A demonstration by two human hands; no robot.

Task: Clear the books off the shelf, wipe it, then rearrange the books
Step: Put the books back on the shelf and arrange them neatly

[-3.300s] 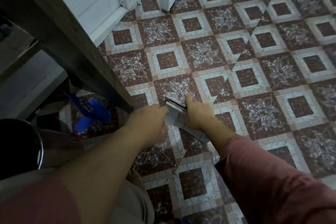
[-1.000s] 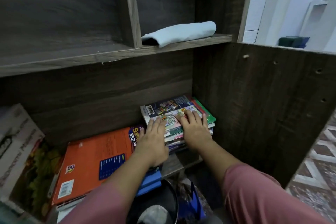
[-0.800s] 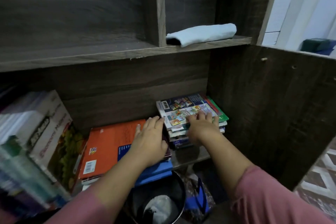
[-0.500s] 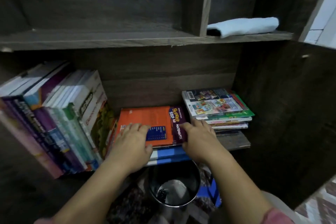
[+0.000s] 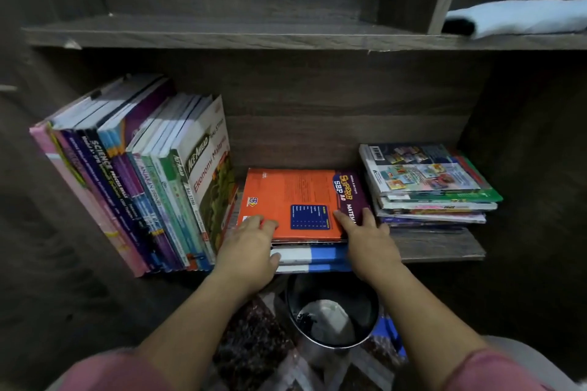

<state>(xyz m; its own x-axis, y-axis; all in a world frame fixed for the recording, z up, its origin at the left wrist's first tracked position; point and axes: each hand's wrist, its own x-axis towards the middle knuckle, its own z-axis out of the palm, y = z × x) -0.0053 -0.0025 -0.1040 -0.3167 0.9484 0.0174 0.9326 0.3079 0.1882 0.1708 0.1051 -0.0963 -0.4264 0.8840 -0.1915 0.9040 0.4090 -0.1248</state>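
An orange book with a purple spine [image 5: 295, 197] tops a flat stack in the middle of the lower shelf [image 5: 438, 246], over blue-and-white books. My left hand [image 5: 251, 251] grips the stack's front left corner, fingers on the orange cover and thumb against the books below. My right hand [image 5: 368, 241] rests on the front right corner with its fingers laid straight on the cover. A row of upright books [image 5: 152, 181] leans at the left. To the right lies a smaller flat stack [image 5: 425, 178].
A folded pale cloth [image 5: 521, 17] lies on the upper shelf [image 5: 222, 36] at the right, past a vertical divider. A round dark bin [image 5: 333, 311] stands on the floor right under my hands. Dark side panels close in the shelf left and right.
Both hands left the small right-hand stack and moved to the orange-topped middle stack. The view swung left, bringing the upright row into sight. Earlier I handled a book over the tiled floor.
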